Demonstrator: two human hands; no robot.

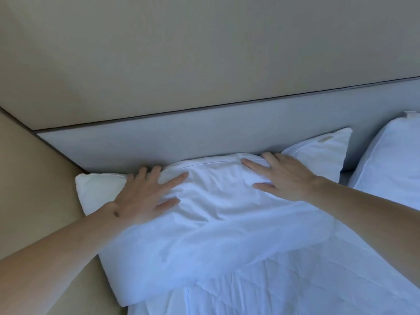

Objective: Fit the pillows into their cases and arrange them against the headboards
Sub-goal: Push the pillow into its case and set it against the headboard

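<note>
Here, both hands, left (138,196) at 9 o'clock and right (284,178) at 3 o'clock, press flat with fingers spread on the soft, light, cased pillow (204,223) against the headboard (159,144); best gripped at its corners.

2 bare forearms, no sleeves.

No readable text, number, brand or sign anywhere. One small beige tag (324,139) sewn near the upper corner of the white pillow (318,155) leaning against the grey headboard (159,144); any printing on it too small and blurred to make out.
</note>
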